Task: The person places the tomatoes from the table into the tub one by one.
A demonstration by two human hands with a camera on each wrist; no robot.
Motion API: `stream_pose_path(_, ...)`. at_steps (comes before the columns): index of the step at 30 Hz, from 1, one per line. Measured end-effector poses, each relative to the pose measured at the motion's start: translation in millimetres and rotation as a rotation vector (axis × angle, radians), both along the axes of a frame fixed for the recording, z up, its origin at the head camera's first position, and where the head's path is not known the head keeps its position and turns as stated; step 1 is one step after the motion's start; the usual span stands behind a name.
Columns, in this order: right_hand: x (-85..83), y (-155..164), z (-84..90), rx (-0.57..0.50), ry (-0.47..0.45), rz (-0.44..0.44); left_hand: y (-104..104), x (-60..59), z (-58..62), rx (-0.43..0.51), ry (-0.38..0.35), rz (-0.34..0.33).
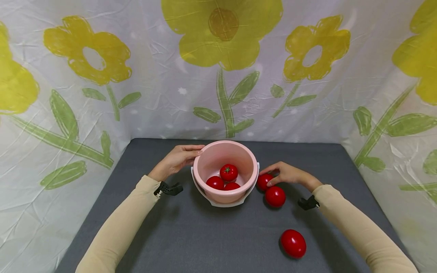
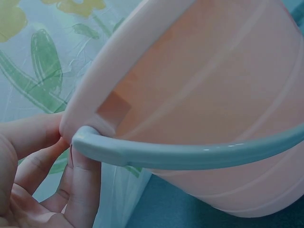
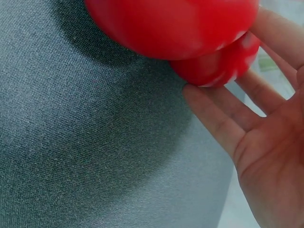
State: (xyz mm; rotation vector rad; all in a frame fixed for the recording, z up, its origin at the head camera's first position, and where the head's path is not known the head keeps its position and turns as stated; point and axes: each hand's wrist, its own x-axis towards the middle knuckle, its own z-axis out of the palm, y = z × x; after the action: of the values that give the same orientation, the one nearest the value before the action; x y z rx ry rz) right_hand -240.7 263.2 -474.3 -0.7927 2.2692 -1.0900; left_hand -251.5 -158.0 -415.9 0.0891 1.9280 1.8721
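A pink bucket point(image 1: 225, 195) with a pale handle point(image 2: 190, 156) stands at the middle of the table, and three red tomatoes point(image 1: 228, 172) lie inside it. At its left side my left hand point(image 1: 179, 159) pinches the rim point(image 2: 90, 90) beside the handle's end, between thumb and fingers. Right of the bucket, my right hand point(image 1: 286, 174) has its thumb and fingers around a tomato point(image 1: 263, 181) on the table. Another tomato point(image 1: 275, 196) lies just in front of that one and partly covers it in the right wrist view.
One more tomato point(image 1: 293, 243) lies nearer the front, at the right. A dark grey cloth point(image 1: 205, 242) covers the table. Behind it and at both sides hangs a white curtain point(image 1: 153, 76) printed with yellow flowers.
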Motion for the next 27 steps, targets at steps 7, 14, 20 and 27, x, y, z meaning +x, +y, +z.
stream_pose_path(7, -0.3, 3.0, 5.9, 0.015, 0.002, -0.049, 0.0, 0.3, 0.5, 0.001, -0.003, 0.006)
stream_pose_path(14, -5.3, 9.2, 22.3, 0.029, 0.005, -0.104, -0.6, 0.0, 0.1, 0.005, -0.009, 0.004)
stream_pose_path(20, -9.8, 16.0, 39.9, 0.016, 0.031, -0.125, -0.7, 0.2, 0.3, 0.010, -0.007, 0.003)
stream_pose_path(27, -13.0, 23.1, 65.8, 0.038, 0.032, -0.182, -0.9, -0.3, -0.6, 0.014, -0.019, 0.008)
